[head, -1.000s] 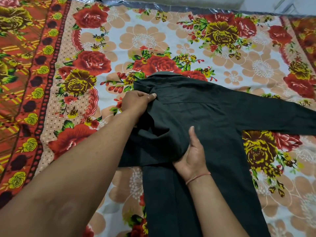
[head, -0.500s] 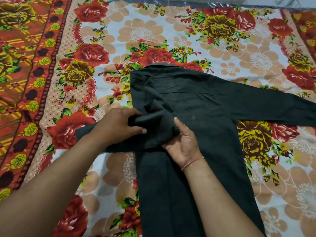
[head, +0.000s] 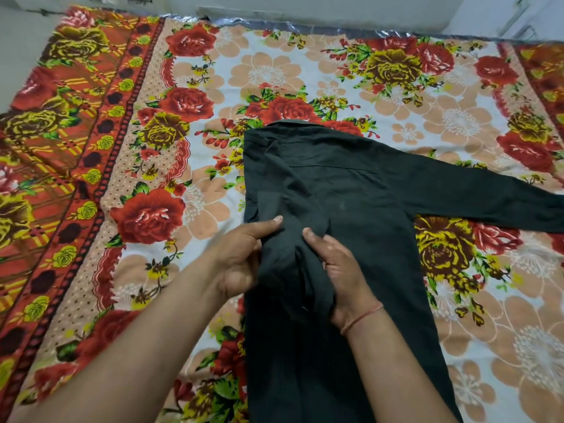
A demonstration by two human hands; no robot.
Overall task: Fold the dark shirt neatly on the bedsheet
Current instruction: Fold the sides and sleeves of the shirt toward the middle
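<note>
Clearly soft goods: dark shirt (head: 351, 209) lies back-up at bedsheet (head: 213, 209) centre, collar (head: 293, 125) at far end. Left hand (head: 241, 264) and right hand (head: 341, 270) both pinch folded-in sleeve just below collar. Other sleeve (head: 488, 203) trails right of collar, flat. Cloth looks light, limp, wrinkle-prone; best held at seams and fold edges.

Shirt (head: 351, 209) right sleeve, hem cut off by frame edges.
</note>
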